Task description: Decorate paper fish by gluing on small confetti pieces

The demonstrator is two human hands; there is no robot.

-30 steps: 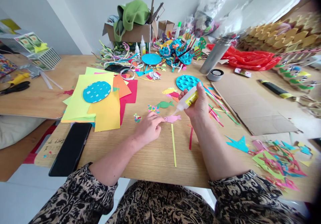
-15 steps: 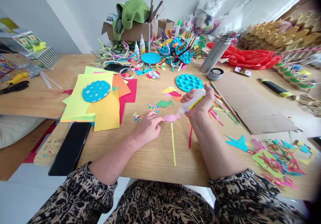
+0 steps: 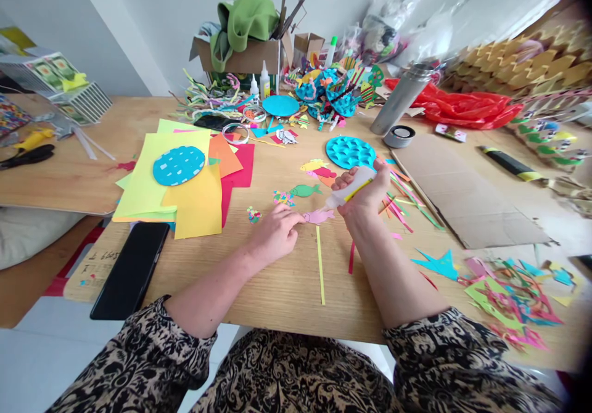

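The pink paper fish [image 3: 319, 216] lies flat on the wooden worktop [image 3: 277, 290], centred between the hands. My left hand [image 3: 276, 235] comes in from its 8 o'clock side, forefinger reaching to the head; thumb and forefinger stand apart, gripping nothing. My right hand [image 3: 367, 200], at 2 o'clock, is wrapped around a white plastic glue bottle with a yellow label [image 3: 355, 186], tilted so its nozzle points down at the fish's upper edge near the tail. I cannot tell whether the tip touches the paper or whether glue is flowing.

To do this well, I judge that the fingertip should press lightly and straight down at the head, enough to stop the thin paper sliding without creasing it. I would have the nozzle just above the surface, squeeze gently, and leave a thin, even bead; a hard squeeze could flood so small a piece, and a dragging tip could pull it round or catch the tail. The wrist needs to stay raised, clear of the wet side.

I would also mind the neighbours: the green paper fish [image 3: 305, 190] just beside at 11 o'clock, the pile of multicoloured paper bits [image 3: 283, 198] at 10, and the narrow yellow paper strip [image 3: 320, 265] at 6. A stray drip there could stick them down.
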